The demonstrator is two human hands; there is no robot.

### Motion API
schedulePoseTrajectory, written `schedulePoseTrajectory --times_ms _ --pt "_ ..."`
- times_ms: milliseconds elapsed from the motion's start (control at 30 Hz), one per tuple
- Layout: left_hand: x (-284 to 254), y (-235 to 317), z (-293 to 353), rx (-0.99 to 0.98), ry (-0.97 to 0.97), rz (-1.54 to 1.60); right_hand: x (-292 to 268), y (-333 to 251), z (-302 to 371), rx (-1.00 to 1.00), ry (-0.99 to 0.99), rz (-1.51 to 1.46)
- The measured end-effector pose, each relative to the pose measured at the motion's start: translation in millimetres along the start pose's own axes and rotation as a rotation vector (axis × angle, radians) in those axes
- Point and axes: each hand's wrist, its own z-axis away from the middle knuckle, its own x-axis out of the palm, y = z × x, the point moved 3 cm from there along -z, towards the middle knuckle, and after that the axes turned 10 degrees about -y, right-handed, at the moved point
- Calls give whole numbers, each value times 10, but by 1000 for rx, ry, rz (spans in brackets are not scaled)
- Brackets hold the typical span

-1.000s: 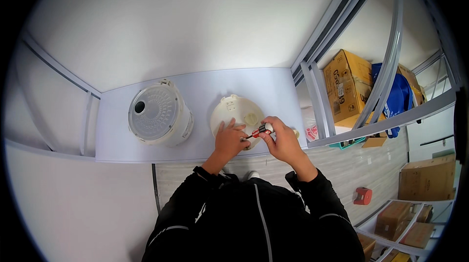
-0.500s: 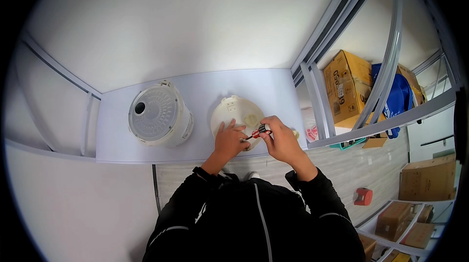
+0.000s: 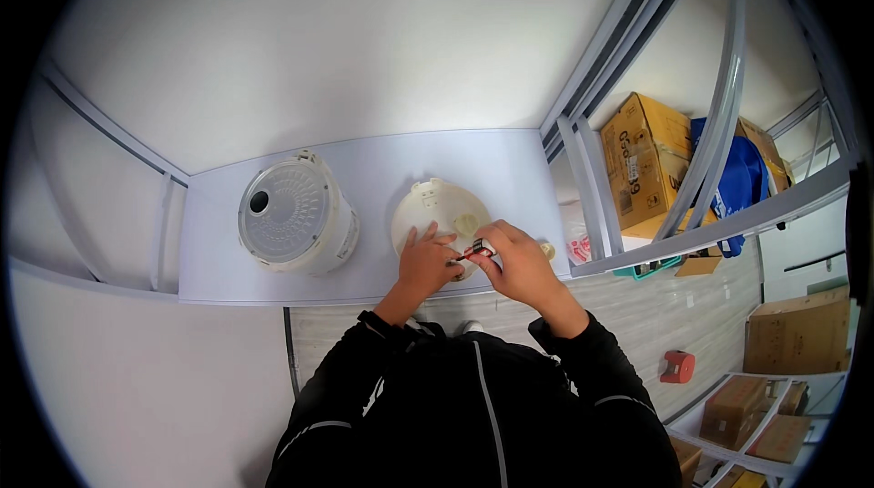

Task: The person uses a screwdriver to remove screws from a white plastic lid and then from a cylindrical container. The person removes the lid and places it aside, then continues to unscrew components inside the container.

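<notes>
A round, shallow cream plastic lid (image 3: 414,208) lies on the white table (image 3: 382,153). My left hand (image 3: 428,262) rests on its near side with the fingers spread. In my right hand (image 3: 521,265) is a screwdriver (image 3: 481,249) with a red, black and white handle, its closed fingers around the handle. The shaft points left toward the tips of my left fingers; where the tip meets the lid is too small to make out. Left of the lid stands a white bucket-shaped appliance (image 3: 289,215) with a grey ribbed top and a dark round hole.
A small cream round part (image 3: 547,250) lies beside my right hand near the table's right edge. Past the metal frame (image 3: 596,183) are a large cardboard box (image 3: 642,160) and a blue bag (image 3: 742,174). A red stool (image 3: 676,366) stands on the floor.
My right hand has turned about the screwdriver and shifted slightly left, covering more of the handle. My left hand and the lid stay nearly where they were.
</notes>
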Motion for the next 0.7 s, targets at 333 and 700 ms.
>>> schedulePoseTrajectory --times_ms 333,700 --pt "-59 52 -19 -20 -35 29 -59 -142 -125 -2 -117 17" --pt "-44 -3 -3 27 -99 13 -155 -109 -40 -23 -21 175"
